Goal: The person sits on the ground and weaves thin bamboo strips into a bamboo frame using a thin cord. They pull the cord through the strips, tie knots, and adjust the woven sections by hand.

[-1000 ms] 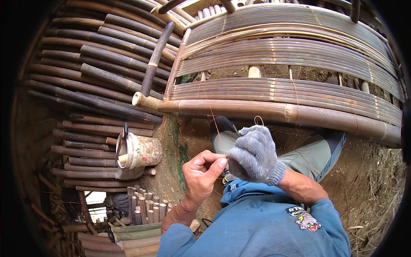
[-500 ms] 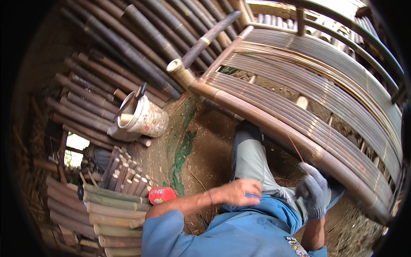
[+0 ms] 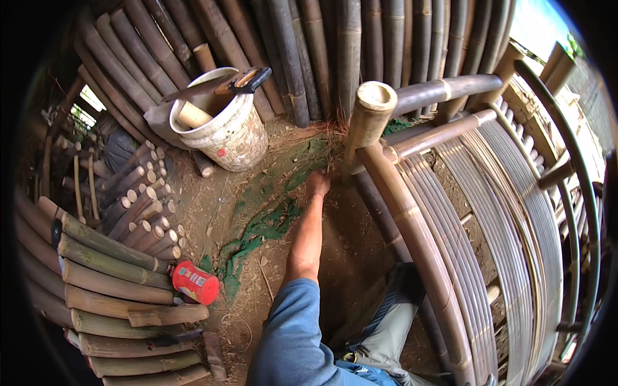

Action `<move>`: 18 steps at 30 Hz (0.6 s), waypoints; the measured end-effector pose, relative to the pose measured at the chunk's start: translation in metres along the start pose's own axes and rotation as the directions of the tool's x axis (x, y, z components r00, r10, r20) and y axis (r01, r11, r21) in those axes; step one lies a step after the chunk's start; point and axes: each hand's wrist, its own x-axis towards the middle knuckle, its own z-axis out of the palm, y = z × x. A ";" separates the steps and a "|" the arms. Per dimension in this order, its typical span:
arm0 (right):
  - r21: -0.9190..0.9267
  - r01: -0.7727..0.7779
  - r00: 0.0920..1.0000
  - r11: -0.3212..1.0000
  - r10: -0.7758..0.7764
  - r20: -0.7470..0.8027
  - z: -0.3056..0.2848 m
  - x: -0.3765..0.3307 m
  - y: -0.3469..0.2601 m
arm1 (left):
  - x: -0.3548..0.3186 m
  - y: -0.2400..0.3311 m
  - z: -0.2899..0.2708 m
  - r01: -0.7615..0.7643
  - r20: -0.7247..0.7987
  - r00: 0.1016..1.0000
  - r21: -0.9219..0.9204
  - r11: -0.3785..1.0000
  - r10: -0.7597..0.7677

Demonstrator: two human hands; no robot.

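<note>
My left hand point(image 3: 318, 183) is stretched out at arm's length, bare, down on the dirt at the foot of a thick upright bamboo post point(image 3: 372, 109). Its fingers sit among thin reddish fibres there, and I cannot make out whether they grip anything. The post belongs to a bamboo frame with curved rails and many thin slats point(image 3: 496, 219) running along my right. My blue sleeve point(image 3: 293, 334) and grey trouser leg point(image 3: 393, 328) fill the lower edge. My right hand is out of view.
A dirty white bucket point(image 3: 225, 138) holds a bamboo piece and a black-handled tool. A red can point(image 3: 195, 283) lies beside stacked bamboo poles point(image 3: 103, 270) and short cut pegs point(image 3: 138, 206). Long poles point(image 3: 309, 45) lean at the back. Green stain point(image 3: 264, 225) marks the ground.
My left hand went from near my chest out to the foot of the post. The gloved right hand has dropped out of sight. The view has swung toward the bucket and post.
</note>
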 end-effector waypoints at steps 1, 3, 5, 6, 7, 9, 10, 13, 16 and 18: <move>0.117 -0.016 0.999 0.993 0.021 -0.042 -0.007 0.011 -0.022 | 0.011 0.002 0.010 0.012 -0.024 1.000 -0.051 0.999 -0.013; 0.219 -0.010 0.997 0.976 0.028 -0.076 -0.016 0.033 -0.063 | 0.032 0.002 0.030 0.027 -0.075 0.997 -0.124 0.992 -0.037; 0.255 0.001 0.997 0.967 0.018 -0.071 -0.023 0.052 -0.095 | 0.052 -0.001 0.042 0.070 -0.074 0.994 -0.147 0.987 -0.082; 0.264 0.000 0.998 0.964 0.017 -0.063 -0.024 0.060 -0.107 | 0.062 -0.003 0.047 0.048 -0.096 0.993 -0.144 0.988 -0.062; 0.273 -0.003 0.998 0.962 0.019 -0.056 -0.023 0.067 -0.117 | 0.072 -0.005 0.051 0.057 -0.074 0.995 -0.139 0.989 -0.068; 0.286 -0.003 0.998 0.958 0.019 -0.053 -0.020 0.078 -0.127 | 0.086 -0.007 0.059 0.091 -0.046 0.994 -0.109 0.990 -0.097; 0.293 -0.005 0.999 0.956 0.018 -0.044 -0.018 0.081 -0.129 | 0.092 -0.007 0.063 0.114 -0.043 0.992 -0.083 0.990 -0.117; 0.315 -0.010 0.999 0.949 0.020 -0.030 -0.012 0.086 -0.130 | 0.104 -0.004 0.078 0.100 -0.057 0.993 -0.002 0.995 -0.100; 0.342 -0.021 0.999 0.939 0.034 -0.033 -0.008 0.087 -0.134 | 0.114 0.000 0.088 0.203 -0.054 0.977 -0.070 0.977 -0.207; 0.361 -0.030 0.999 0.932 0.044 -0.030 -0.007 0.087 -0.140 | 0.112 0.003 0.082 0.235 -0.106 0.956 -0.272 0.933 -0.272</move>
